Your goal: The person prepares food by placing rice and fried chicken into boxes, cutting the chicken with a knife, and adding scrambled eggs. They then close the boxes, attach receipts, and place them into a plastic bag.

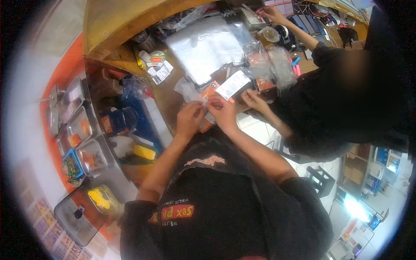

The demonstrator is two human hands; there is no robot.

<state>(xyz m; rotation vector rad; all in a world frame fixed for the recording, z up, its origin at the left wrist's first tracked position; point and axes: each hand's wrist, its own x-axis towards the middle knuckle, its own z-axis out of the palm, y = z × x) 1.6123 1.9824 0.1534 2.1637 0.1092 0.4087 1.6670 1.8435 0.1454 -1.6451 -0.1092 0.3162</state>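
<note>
At the table's near edge, my left hand (189, 117) is closed, thumb and fingers pinched on a clear plastic bag (186, 89). Close beside it, my right hand (223, 114) pinches the same bag with bent fingers. Between and below the hands shows an orange box (209, 89), partly covered by the plastic and my fingers. A white printed slip (234, 85) lies just beyond my right hand, overlapping the box in this view.
A stack of clear plastic bags (206, 47) covers the table's middle. At right, a co-worker's hand (255, 102) is near the slip; their other hand (272, 15) reaches to the back. Wrapped orange packages (261, 65) lie nearby. Metal trays (92, 154) line the left.
</note>
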